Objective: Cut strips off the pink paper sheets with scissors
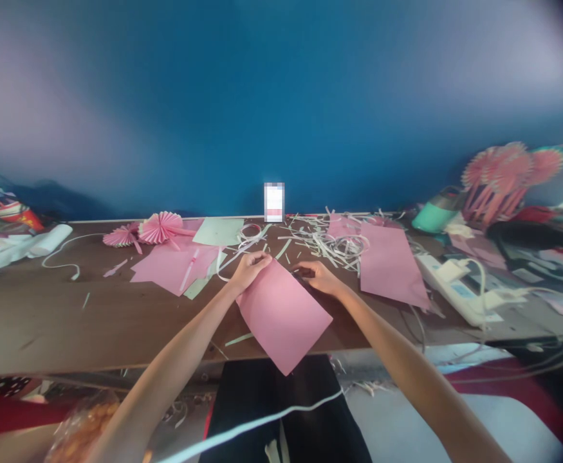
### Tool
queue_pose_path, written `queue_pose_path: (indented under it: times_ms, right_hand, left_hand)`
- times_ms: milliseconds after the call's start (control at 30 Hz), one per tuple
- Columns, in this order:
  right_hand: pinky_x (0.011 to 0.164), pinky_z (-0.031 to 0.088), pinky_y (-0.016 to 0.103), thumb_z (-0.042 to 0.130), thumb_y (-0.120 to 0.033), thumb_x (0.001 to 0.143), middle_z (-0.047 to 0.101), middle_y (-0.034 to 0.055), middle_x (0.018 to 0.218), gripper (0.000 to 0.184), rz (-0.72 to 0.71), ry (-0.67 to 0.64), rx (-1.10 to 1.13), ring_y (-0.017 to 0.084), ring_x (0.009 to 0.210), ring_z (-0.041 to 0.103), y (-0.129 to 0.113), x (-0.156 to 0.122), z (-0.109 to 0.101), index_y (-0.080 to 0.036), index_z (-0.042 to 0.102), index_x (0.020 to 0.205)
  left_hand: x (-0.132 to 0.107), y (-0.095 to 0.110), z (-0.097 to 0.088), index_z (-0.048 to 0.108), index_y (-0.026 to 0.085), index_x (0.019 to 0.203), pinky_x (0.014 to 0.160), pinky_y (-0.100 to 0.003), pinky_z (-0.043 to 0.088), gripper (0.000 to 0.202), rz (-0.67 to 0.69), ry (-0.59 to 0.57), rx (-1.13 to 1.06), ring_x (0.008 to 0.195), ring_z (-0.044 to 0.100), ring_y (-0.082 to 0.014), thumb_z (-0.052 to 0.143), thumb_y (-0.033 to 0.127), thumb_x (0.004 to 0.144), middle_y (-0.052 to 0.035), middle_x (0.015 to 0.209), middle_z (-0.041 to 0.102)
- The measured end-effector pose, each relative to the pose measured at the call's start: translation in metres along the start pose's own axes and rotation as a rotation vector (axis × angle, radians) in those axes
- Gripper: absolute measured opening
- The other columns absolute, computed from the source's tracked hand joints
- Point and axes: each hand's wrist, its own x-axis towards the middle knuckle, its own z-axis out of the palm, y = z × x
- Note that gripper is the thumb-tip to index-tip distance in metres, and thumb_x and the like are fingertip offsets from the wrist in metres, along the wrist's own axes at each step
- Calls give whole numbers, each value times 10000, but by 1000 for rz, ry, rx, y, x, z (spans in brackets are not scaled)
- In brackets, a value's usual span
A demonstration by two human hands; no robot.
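So the person had a pink sheet (284, 315) out in front, between both arms. The left hand (251, 270) was pinching it up at the far corner, thumb and fingertips right on the edge. The rest of the sheet slanted back toward the body from that hand, its lowest corner poking past the near edge of the worktop (35, 315) and over the lap.

The right hand (320, 278) sat just beside the sheet's right-hand edge, fingers curled around a small dark tool (301, 274). Could've been scissors, but too little of it showed to say for sure.

Stuff was everywhere around the hands, lol. Left of the left hand there was a pile of pink paper (158, 267), with a pink folded fan (161, 228) farther off behind it. A pale green sheet (218, 231) lay beyond that same hand. Just past the right hand was a tangle of paper strips (341, 247), and to its right another pink piece (390, 263), then a white power strip (457, 292) well off to the right.
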Motion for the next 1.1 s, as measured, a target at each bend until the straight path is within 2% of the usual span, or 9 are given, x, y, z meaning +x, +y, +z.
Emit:
queue_pose_path:
  times_ms: [167, 267, 400, 600, 833, 1100]
  right_hand:
    - [686, 496, 303, 682, -405, 714, 674, 60, 866, 393, -12, 194, 59, 187, 776, 629, 3, 4, -1, -170, 622, 1022]
    - [660, 489, 295, 681, -413, 709, 663, 48, 850, 396, 0, 243, 78, 173, 741, 618, 7, 6, -2, -179, 607, 1020]
    - [652, 477, 280, 703, -407, 683, 647, 49, 826, 388, 2, 219, 77, 169, 748, 602, 4, 5, -2, -170, 619, 980]
    - [612, 459, 289, 655, -394, 731, 581, 2, 656, 389, -24, 106, 100, 96, 526, 485, -7, -6, -14, -148, 625, 1031]
    - [661, 462, 289, 708, -416, 677, 647, 46, 838, 389, -10, 112, -145, 175, 743, 579, -6, -13, -34, -160, 673, 968]
    - [804, 482, 333, 694, -398, 714, 673, 76, 1018, 387, -15, -14, -143, 224, 907, 621, -4, -14, -33, -171, 674, 1027]
  left_hand:
    - [0, 1, -2, 631, 168, 829, 657, -282, 414, 360, 71, 67, 100, 719, 555, -175, 485, 496, 837, -38, 781, 632]
    - [0, 1, -4, 624, 158, 860, 645, -274, 407, 362, 81, 56, 123, 712, 558, -176, 512, 501, 822, -45, 772, 632]
    - [0, 1, -7, 583, 166, 881, 649, -265, 418, 320, 80, 16, 127, 758, 571, -183, 627, 452, 744, -34, 830, 619]
    - [1, 2, -11, 536, 175, 821, 718, -283, 413, 225, 78, 23, 231, 795, 548, -179, 607, 381, 760, -6, 823, 571]
    - [1, 1, -17, 516, 183, 812, 729, -276, 402, 241, 73, 69, 179, 829, 549, -173, 595, 409, 788, -8, 851, 562]
    - [5, -5, -17, 526, 190, 876, 647, -258, 393, 290, 16, 120, 118, 727, 511, -147, 627, 432, 751, 9, 770, 531]
